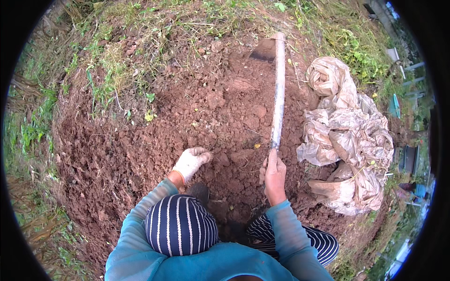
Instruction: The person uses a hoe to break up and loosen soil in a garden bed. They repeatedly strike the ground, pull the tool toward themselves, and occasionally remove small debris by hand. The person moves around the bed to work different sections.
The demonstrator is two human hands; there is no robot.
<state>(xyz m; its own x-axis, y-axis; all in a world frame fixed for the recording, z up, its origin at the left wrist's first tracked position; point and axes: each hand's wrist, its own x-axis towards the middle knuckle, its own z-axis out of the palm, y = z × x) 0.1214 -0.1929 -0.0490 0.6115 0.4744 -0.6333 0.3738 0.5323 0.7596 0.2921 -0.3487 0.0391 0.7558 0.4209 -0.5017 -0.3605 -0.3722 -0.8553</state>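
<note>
My right hand (274, 177), bare, grips the lower end of a hoe's pale, worn wooden handle (279, 91). The handle points away from me, and its metal blade (264, 50) rests at the far end on the reddish-brown soil (211, 119). To the left, my left hand (192, 162) wears a white knit glove with soiled fingertips. Its fingers are bent and drawn together just over the loose clods, in front of my left knee. Whether anything small is between those fingertips cannot be made out.
Crumpled, mud-stained plastic sheeting (355, 140) lies heaped to the right of the hoe. Weeds and cut grass (116, 66) border the dug soil at the far side and left. A dark shoe (199, 192) stands beside my left knee. A dark container (409, 159) is at the right rim.
</note>
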